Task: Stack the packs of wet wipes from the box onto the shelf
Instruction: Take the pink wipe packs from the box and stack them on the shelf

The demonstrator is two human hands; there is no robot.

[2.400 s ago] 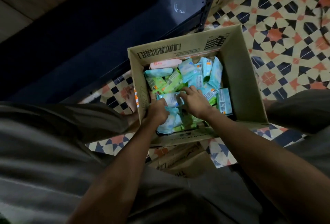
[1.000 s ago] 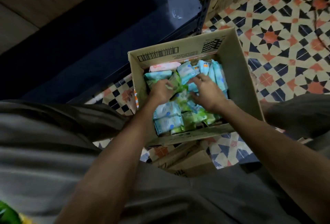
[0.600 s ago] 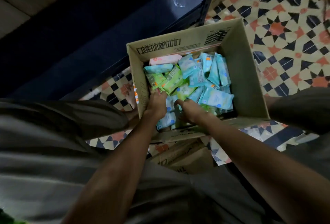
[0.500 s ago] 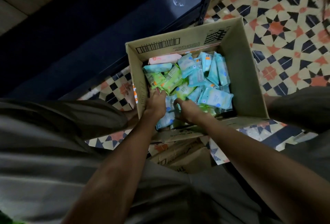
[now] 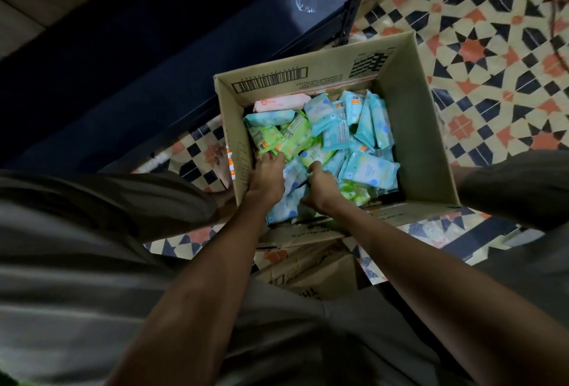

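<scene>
1. Both hands sit at the near-left corner of the box [image 5: 425, 127], almost as they did half a second back; a second ago they were spread further in, over the middle of the heap, and they have since drawn back toward the near wall.
2. Left hand [image 5: 267, 178]: palm down on the packs by the left wall, fingers bent over a blue pack; whether it actually grips cannot be told.
3. Right hand [image 5: 320, 187]: fingers curled round blue packs at the near edge, apparently gathering a handful.
4. Packs of wet wipes [image 5: 332, 136]: blue and green, one pink pack [image 5: 281, 103] at the far wall, all loose and jumbled inside the box.
5. Shelf [image 5: 154, 62]: dark, just beyond the box to the left; no packs visible on it.
6. Progress, as judged: early. Box looks largely full; lifting, carrying and stacking are all ahead.
</scene>
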